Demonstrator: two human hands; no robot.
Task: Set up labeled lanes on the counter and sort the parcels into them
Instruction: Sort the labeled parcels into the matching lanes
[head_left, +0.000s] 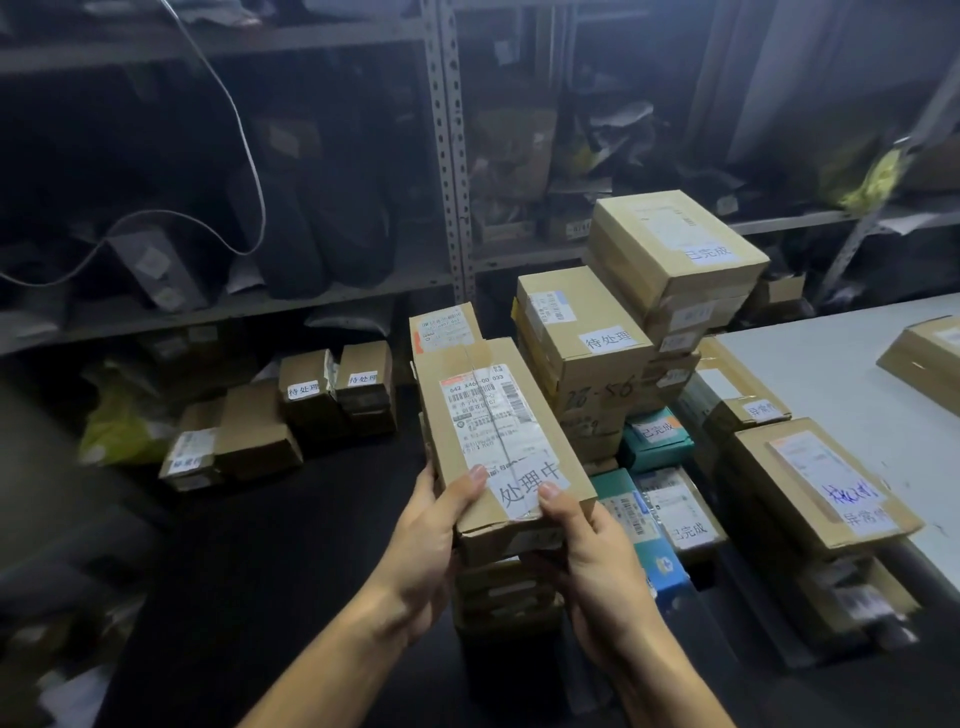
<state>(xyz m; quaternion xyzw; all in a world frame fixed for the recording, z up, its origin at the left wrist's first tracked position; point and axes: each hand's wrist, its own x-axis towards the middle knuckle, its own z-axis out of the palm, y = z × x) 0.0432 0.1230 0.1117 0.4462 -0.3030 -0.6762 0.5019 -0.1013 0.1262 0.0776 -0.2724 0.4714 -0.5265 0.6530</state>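
Obs: person holds one long cardboard parcel (498, 436) in both hands, lifted over a dark surface and over a low stack of similar cartons directly beneath it. Landmark for all positions: this held parcel.

Left hand (431, 545): fingers wrapped round the near left corner, thumb pressed on the top face. Right hand (587, 561): cupping the near right corner from below, thumb lying on the handwritten slip (530, 486) reading 处理中. Judgement: two-handed end grip keeps the label face up and readable, so the status can be checked before a lane is chosen.

Right of the parcel, just beside it: tall stack topped by a carton tagged 待处理 (582, 338). Beyond that stack and higher: carton tagged 已完成 (675, 244). Below right, near: teal box (657, 434), also 已完成. Far right: carton tagged 异常件 (815, 488) sitting at the edge of the pale counter (831, 374).

Left and behind, well apart: small cartons tagged 待处理 (332, 395), low in front of the metal shelving (447, 156).

Judgement: sorting under way; tags mixed together, so stacks right of the parcel look unsorted. Held parcel not yet placed.
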